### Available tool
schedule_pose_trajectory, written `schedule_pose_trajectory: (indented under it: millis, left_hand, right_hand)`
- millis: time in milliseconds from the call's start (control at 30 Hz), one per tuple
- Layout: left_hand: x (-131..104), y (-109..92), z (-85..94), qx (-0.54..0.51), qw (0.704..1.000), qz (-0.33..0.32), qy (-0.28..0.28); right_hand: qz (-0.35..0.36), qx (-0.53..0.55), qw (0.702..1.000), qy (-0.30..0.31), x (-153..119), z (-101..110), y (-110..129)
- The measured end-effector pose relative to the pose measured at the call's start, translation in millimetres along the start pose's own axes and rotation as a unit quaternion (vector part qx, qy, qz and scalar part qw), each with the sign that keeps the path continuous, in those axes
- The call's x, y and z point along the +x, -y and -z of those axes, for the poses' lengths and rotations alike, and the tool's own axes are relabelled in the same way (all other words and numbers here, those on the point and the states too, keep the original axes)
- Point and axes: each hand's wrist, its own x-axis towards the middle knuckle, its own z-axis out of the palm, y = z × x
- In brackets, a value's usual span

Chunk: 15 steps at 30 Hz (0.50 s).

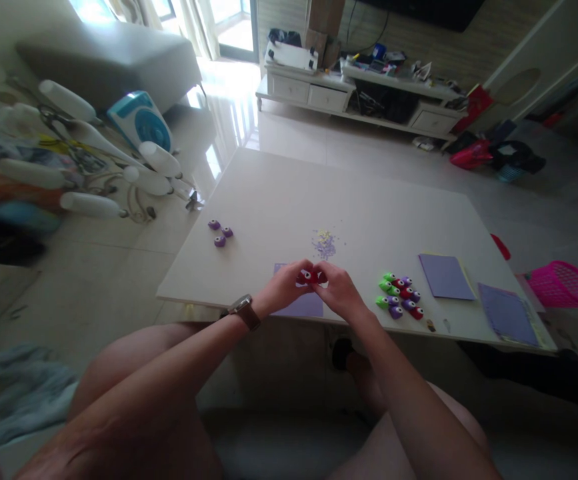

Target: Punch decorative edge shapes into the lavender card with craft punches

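Both hands meet over a purple sheet (pixel 303 307) at the near edge of the white table (pixel 289 193). Between their fingertips is a small red piece (pixel 313 277) with a white and dark eye-like spot. My left hand (pixel 289 283), with a watch at the wrist, grips it from the left. On the other side my right hand (pixel 337 287) has its fingers closed on the same piece. Just beyond the hands lies a pile of small purple and yellow bits (pixel 325 245).
Several green, red and purple eyed pieces (pixel 399 293) sit to the right, and three purple ones (pixel 220 241) to the left. Purple sheets (pixel 446 277) lie at the right end. A pink basket (pixel 569 285) stands beyond that end. White-bladed equipment (pixel 91 140) is at the far left.
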Motion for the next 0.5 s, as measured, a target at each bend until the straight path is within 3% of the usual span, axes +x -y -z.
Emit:
schedule_pose_trajectory:
  millis: [133, 267, 433, 500]
  left_hand:
    - [0, -2, 18.0, 0.082, 0.996, 0.023, 0.019]
    - [-3, -6, 38.3, 0.226, 0.972, 0.055, 0.026]
    - [-6, 0, 75.3, 0.442, 0.882, 0.159, -0.039]
    - [-6, 2, 86.8, 0.493, 0.846, 0.202, -0.027]
  right_hand:
    - [-0.028, 0.078, 0.997, 0.006, -2, -8, 6]
    - [-0.005, 0.098, 0.995, 0.020, -5, -9, 7]
    - [-0.001, -0.017, 0.998, 0.057, -7, -4, 9]
    - [-0.004, -0.056, 0.995, 0.088, -8, -1, 12]
